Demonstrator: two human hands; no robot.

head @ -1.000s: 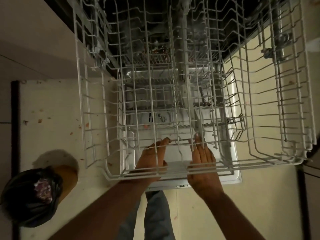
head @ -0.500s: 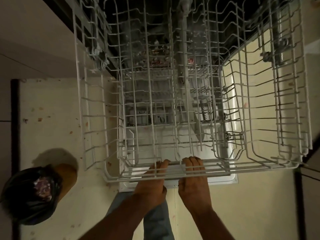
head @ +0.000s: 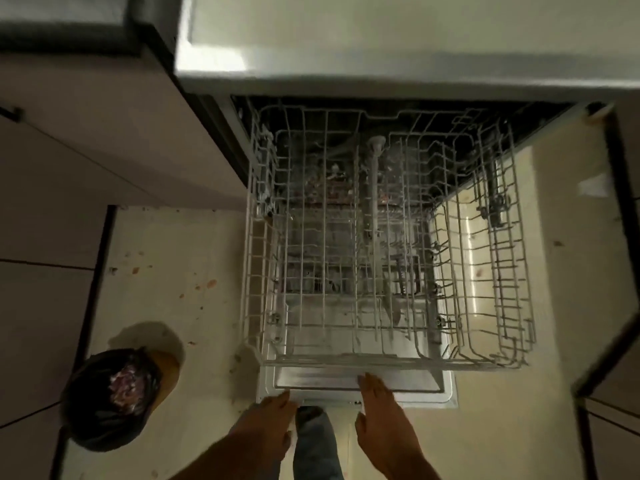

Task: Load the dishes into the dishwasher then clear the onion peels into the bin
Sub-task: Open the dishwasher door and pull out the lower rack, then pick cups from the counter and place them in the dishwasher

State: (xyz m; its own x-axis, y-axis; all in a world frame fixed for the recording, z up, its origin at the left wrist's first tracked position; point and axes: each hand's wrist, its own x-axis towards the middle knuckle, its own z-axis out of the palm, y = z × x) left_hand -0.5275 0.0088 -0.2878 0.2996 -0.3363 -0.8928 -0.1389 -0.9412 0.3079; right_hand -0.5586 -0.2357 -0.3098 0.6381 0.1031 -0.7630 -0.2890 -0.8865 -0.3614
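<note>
**Upper rack out, both hands free**

Upper rack point(head: 381, 244) of the dishwasher point(head: 360, 382) drawn fully out over the lowered door, wire tines bare, no dishes visible in it. Lower rack dimly seen through the wires; contents too dark to tell. Left hand point(head: 273, 419) just short of the door's front edge, fingers straight and loose, holding nothing. Right hand point(head: 379, 407) over that same edge, fingers extended and slightly spread, also holding nothing, apart from the rack's front rail.

Likely step: fetching dishes for loading, none in view here. Best done by leaving the rack extended and level, bringing pieces in from above, setting them between tines rather than across them, heavier ones toward the lower rack. Worth minding the shins against the open door.

Pale floor point(head: 166, 271) speckled with small reddish scraps, probably onion peels, scattered left of the door. Bin point(head: 114, 396) with a black liner well left of the hands, pinkish peel already inside. Dim lighting; light cabinet fronts on the left, countertop edge above the dishwasher.
</note>
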